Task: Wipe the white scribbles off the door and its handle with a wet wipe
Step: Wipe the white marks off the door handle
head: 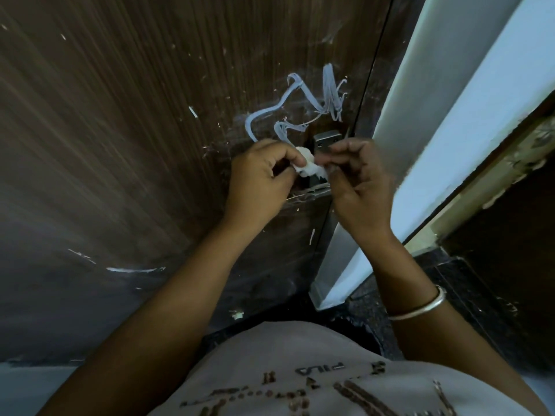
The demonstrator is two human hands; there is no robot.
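Your left hand [258, 178] has its fingertips pinched shut on one end of the wet wipe [309, 168], and your right hand [357, 184] is nipping the other end between thumb and forefinger, so the wipe is bunched up between them, right in front of the handle [326, 139]. Looks to me like you're unfolding or re-wadding it, not wiping yet.

That wipe is going to be limp, light and a bit slick, and it'll tear if you yank the ends apart. I'd fold it into a pad and press it flat under a few fingers instead of holding it by a corner.

The white scribbles [300, 106] sit thick just above your hands, all still there, with more flecks scattered across the door [120, 130]. The dark, grooved wood grain will probably hang onto residue. The pale door frame [435, 121] runs close on your right, with dark speckled floor [450, 280] below.
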